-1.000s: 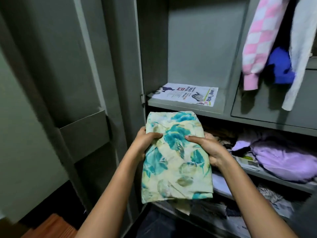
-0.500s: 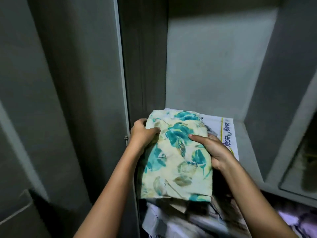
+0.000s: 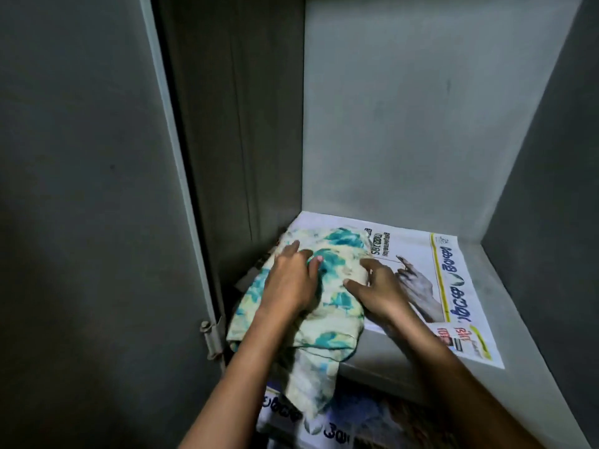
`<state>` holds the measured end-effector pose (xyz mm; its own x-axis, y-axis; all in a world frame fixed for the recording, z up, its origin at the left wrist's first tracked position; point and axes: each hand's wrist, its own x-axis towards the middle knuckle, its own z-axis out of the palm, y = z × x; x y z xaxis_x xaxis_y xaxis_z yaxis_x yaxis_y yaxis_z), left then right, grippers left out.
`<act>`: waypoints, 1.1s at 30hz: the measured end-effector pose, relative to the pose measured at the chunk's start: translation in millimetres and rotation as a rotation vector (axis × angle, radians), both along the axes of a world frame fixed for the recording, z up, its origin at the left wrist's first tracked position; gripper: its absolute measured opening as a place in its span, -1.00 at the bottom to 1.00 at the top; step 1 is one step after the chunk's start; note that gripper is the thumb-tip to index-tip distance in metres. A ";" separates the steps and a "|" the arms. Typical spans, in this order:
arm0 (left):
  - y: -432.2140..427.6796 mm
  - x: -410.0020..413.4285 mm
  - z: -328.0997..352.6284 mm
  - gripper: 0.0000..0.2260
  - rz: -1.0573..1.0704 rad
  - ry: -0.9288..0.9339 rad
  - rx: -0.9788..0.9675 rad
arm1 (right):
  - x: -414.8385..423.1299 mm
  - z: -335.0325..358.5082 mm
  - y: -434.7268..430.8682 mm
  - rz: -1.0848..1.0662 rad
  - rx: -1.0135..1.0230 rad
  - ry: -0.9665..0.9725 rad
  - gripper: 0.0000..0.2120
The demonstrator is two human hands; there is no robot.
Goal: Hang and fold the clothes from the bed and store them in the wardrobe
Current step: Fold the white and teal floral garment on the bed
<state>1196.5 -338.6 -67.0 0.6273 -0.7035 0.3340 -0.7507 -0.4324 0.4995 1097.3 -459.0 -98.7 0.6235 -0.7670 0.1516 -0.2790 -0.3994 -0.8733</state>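
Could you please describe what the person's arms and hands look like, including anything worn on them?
The left forearm and right forearm are bare, with no sleeve in view. The left hand and right hand wear no gloves, and no ring, watch or bracelet shows on either.

Grey wardrobe interior — dim light, hinged door.

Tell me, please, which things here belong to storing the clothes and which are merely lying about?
Part of the job:
folded floral garment, lying on the shelf
left hand, resting on top of it
right hand, at its right edge
wardrobe shelf

Just lying about:
newspaper lining the shelf under the garment
door hinge
second newspaper on the level below
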 end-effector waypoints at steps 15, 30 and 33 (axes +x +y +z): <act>-13.8 13.2 -39.9 -0.53 0.006 -0.005 0.348 | 25.3 1.7 3.6 0.351 -0.393 0.545 -0.52; -23.2 38.3 -39.1 -0.54 -0.020 -0.013 0.295 | 50.3 2.6 -8.3 0.348 -0.377 0.544 -0.51; -14.4 35.4 -37.8 -0.55 -0.020 0.003 0.275 | 37.9 10.7 0.3 0.373 -0.361 0.481 -0.54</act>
<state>1231.9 -353.0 -104.8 0.6134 -0.7795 0.1268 -0.7591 -0.5376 0.3669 1135.2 -458.7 -88.0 0.8964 -0.4432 -0.0024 -0.3892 -0.7847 -0.4825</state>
